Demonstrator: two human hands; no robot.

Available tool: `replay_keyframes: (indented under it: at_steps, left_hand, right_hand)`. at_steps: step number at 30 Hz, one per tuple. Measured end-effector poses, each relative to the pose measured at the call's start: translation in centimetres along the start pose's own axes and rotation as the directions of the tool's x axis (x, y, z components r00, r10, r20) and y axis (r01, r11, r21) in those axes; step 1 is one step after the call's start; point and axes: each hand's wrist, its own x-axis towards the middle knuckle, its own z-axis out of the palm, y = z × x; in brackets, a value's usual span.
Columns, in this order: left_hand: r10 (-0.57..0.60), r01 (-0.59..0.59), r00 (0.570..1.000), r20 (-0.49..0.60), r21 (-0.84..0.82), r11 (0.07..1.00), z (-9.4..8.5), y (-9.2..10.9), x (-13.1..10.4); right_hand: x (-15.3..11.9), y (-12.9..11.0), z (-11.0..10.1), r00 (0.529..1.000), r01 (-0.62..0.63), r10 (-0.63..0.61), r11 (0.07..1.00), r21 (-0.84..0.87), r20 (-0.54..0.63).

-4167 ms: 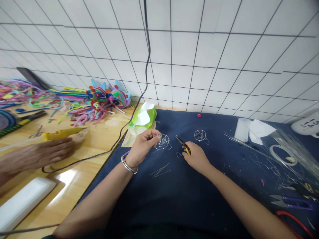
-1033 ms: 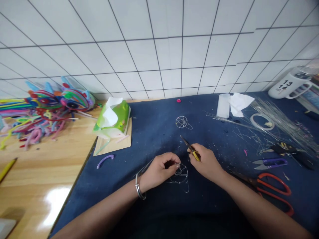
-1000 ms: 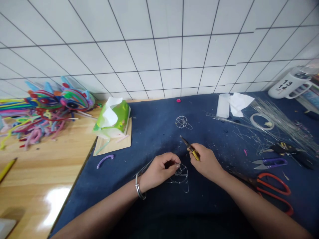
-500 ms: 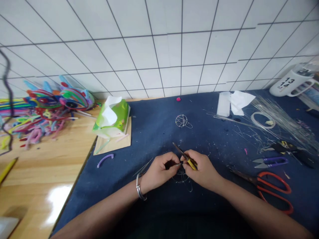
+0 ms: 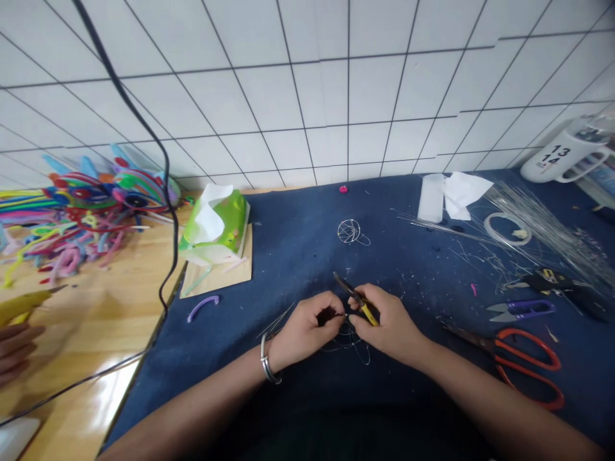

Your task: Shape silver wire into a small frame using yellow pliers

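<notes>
My left hand (image 5: pixel 307 328) is closed in a pinch on the thin wire of a small round wire frame (image 5: pixel 358 342), which hangs just below the fingers and is partly hidden by them. In my right hand (image 5: pixel 391 326) is a pair of pliers (image 5: pixel 369 313) with yellow handles, its dark jaws pointing up and to the left, away from the wire. The right thumb and fingertips meet the wire close to the left fingertips. Farther back on the dark blue cloth (image 5: pixel 298 237) lies a second wire frame (image 5: pixel 348 232), shaped like a ball with a loop.
To the right lie orange-handled scissors (image 5: pixel 528 349), purple snips (image 5: pixel 526 312), loose wires (image 5: pixel 557 230) and a white mug (image 5: pixel 560 153). A tissue pack (image 5: pixel 223 224) stands left. Another person's hand (image 5: pixel 16 352) holds a yellow glue gun (image 5: pixel 22 307); its black cord (image 5: pixel 166 166) crosses the left side.
The other person's hand has come into view at the left with the glue gun, and the black cord has swung rightward. My hands have barely shifted, still at the wire.
</notes>
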Motion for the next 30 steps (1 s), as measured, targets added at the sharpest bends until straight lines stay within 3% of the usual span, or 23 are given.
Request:
replay_keyframes:
  at_steps: [16, 21, 30]
  left_hand:
    - [-0.042, 0.042, 0.999, -0.007, -0.045, 0.998, 0.12, 0.40, -0.25]
    - [0.020, -0.020, 1.000, -0.003, 0.005, 1.000, -0.08, 0.68, -0.18]
    - [0.005, -0.002, 0.999, -0.042, 0.085, 0.996, 0.08, 0.61, -0.13]
  right_hand:
    - [-0.21, -0.01, 0.34, 0.999, -0.038, 0.038, 0.999, 0.020, 0.018]
    - [-0.13, 0.03, 0.39, 0.999, -0.048, 0.049, 0.998, 0.030, -0.015]
    - [-0.22, -0.03, 0.70, 0.999, -0.051, 0.051, 0.998, 0.023, -0.014]
